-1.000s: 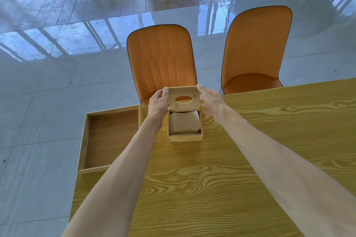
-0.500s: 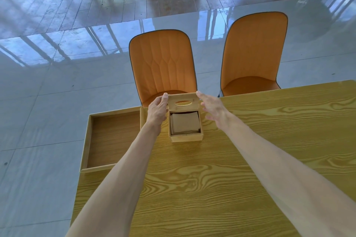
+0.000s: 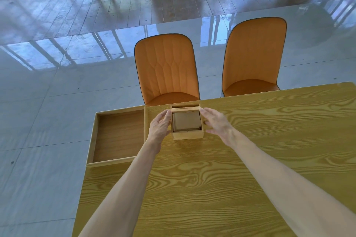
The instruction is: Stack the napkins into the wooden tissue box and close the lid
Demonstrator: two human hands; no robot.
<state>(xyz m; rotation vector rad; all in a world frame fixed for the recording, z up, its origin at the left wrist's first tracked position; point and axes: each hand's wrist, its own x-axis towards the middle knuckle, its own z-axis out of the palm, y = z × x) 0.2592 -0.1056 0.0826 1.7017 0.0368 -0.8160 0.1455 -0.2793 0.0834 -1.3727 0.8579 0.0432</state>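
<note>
The wooden tissue box (image 3: 187, 134) stands near the table's far edge with folded brown napkins (image 3: 186, 121) lying inside it. Its lid (image 3: 185, 107), with an oval slot, is hinged at the back and leans low, seen almost edge-on, so the box is uncovered. My left hand (image 3: 160, 126) is against the box's left side, fingertips at the lid's left end. On the other side, my right hand (image 3: 217, 123) has its fingers spread, fingertips at the lid's right end and thumb by the right wall.
A shallow wooden tray (image 3: 96, 140) lies left of the box at the wooden table's (image 3: 212, 188) left corner. Two orange chairs (image 3: 165, 67) (image 3: 252, 54) stand just beyond the far edge. Glossy floor lies to the left and behind.
The lid was upright with its slot facing me and now leans much lower. Both hands came down with it to the box's sides. The view has tilted up.
</note>
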